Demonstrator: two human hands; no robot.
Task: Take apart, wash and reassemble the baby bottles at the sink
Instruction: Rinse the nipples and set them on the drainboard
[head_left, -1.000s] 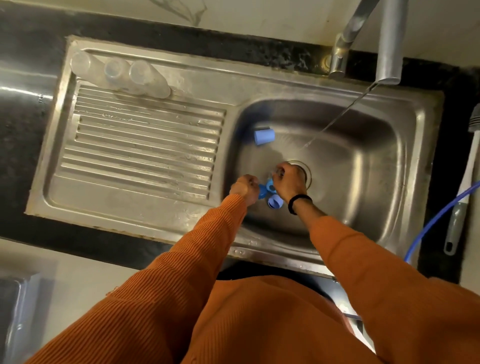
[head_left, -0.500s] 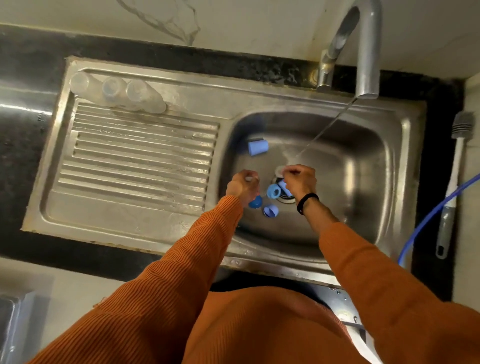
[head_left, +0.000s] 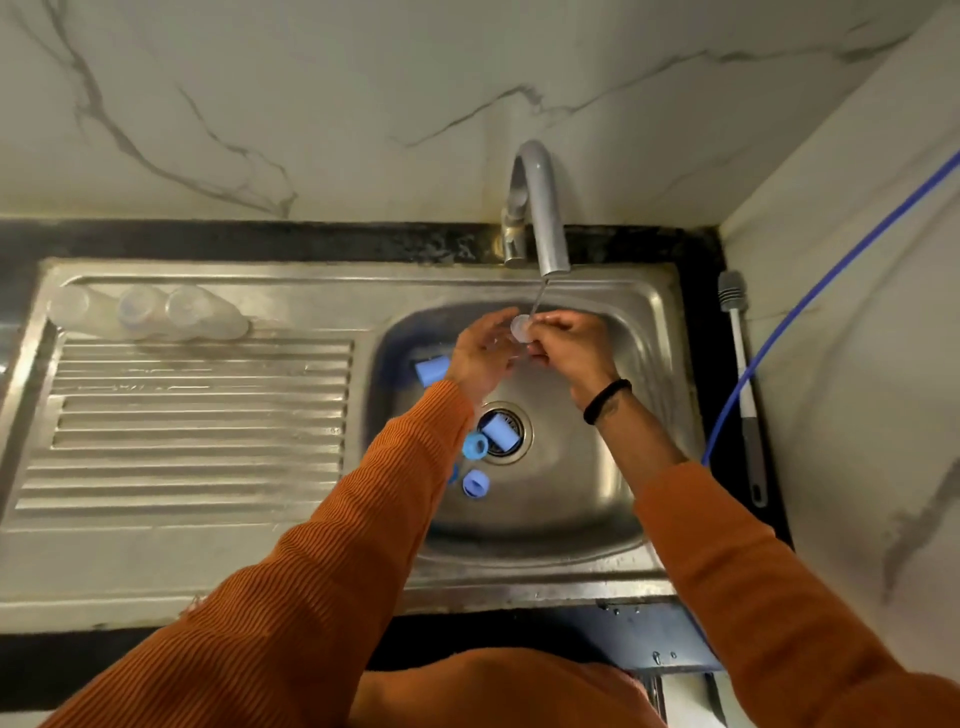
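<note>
Head view — both hands up at the back wall of the stainless steel sink basin (head_left: 644, 364), under the curved grey metal tap (head_left: 540, 208), with open basin floor below them. A small clear round teat (head_left: 521, 327) sits right in the thin water stream. Right hand (head_left: 571, 348) pinches it with curled fingers — left hand (head_left: 480, 356) touches it, fingers loosely spread. Blue plastic caps (head_left: 497, 431) lie around the drain; three clear bottles (head_left: 150, 312) rest on the drainboard.

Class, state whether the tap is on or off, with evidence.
On: a thin stream falls from the tap onto the clear piece held beneath.
</note>
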